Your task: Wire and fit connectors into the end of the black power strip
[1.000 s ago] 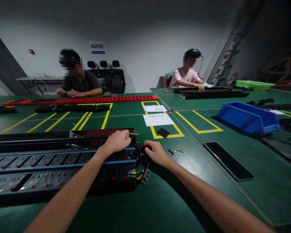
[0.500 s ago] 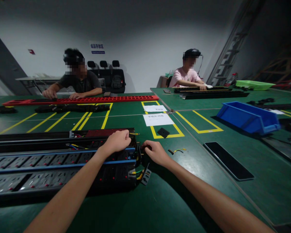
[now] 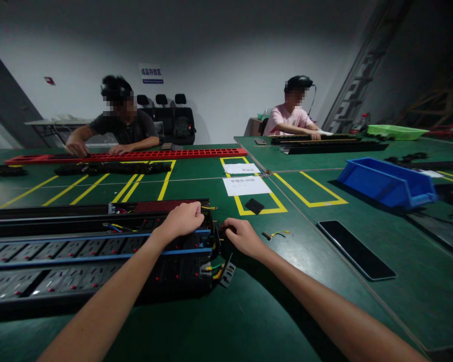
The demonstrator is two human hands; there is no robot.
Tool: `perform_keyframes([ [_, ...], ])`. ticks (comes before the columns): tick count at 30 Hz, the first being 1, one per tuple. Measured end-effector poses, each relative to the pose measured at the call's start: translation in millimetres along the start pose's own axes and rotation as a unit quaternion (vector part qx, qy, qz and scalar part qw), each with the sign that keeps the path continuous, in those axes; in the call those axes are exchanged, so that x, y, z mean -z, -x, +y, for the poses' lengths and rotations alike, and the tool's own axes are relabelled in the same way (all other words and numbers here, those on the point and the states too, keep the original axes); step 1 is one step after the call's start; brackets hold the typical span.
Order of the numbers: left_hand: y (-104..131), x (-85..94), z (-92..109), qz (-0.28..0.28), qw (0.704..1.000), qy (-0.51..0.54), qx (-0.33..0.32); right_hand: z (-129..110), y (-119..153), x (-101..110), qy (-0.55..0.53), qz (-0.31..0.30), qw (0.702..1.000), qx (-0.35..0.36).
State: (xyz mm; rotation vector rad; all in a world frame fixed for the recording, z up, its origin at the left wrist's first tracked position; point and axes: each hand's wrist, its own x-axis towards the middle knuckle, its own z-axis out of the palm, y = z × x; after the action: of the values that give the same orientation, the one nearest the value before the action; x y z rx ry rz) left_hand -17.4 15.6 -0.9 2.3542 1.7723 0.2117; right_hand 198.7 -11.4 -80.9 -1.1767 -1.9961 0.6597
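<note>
Long black socket strips with blue edges and red dots lie side by side at the lower left. My left hand rests on the strips near their right end, its fingers curled in; what it grips, if anything, is hidden. Just right of the strip ends, my right hand is closed by a small dark end piece; its fingertips are too dark to show what they hold. Below it, a grey end plate hangs tilted beside yellow and green wires.
Nearby lie a small wired part, a black square plate, white papers, a phone and a blue bin. Two people work across the table, one behind a red rail, the other at black strips.
My hands hold nearly the same position. The small dark end piece between them has shifted slightly. Across the table, the left person's head and hand have moved a little to the right.
</note>
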Motion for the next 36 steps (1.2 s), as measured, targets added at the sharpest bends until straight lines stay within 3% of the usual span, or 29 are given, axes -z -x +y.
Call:
perform_keyframes([
  [36, -0.4, -0.4, -0.8, -0.001, 1.000, 0.000, -0.002, -2.4, -0.3, 1.1, 0.006, 0.002, 1.000, -0.005],
])
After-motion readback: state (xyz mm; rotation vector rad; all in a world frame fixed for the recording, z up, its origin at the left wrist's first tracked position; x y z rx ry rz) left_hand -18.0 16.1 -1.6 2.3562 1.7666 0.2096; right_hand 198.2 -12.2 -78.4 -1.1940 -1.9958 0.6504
